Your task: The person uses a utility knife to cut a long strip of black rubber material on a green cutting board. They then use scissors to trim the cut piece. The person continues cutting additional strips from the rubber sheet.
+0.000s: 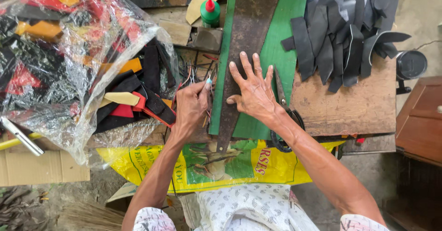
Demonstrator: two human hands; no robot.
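In the middle of the frame we see the right hand (254, 92) lying flat with its fingers spread wide; it presses down on a long dark strip (246, 42) that runs from the top of the frame down to the lower middle; the strip lies on a green mat (281, 33), and the mat lies on a worn wooden board (350, 104).

Just to the left of it we see the left hand (191, 106); its thumb and first fingers are pinched together on a small pale-tipped tool (208, 81), and the tip sits right at the left edge of the dark strip; we cannot tell what kind of tool it is.

Black-handled scissors (284, 113) lie on the mat just right of the right hand, partly under the wrist.

In the upper right we see a heap of black cut pieces (343, 37) on the board; in the upper left a clear plastic bag (60, 60) holds red, black and yellow scraps; at the top middle stands a small green bottle with a red cap (210, 11); in the lower middle a yellow sack (258, 164) hangs below the board.
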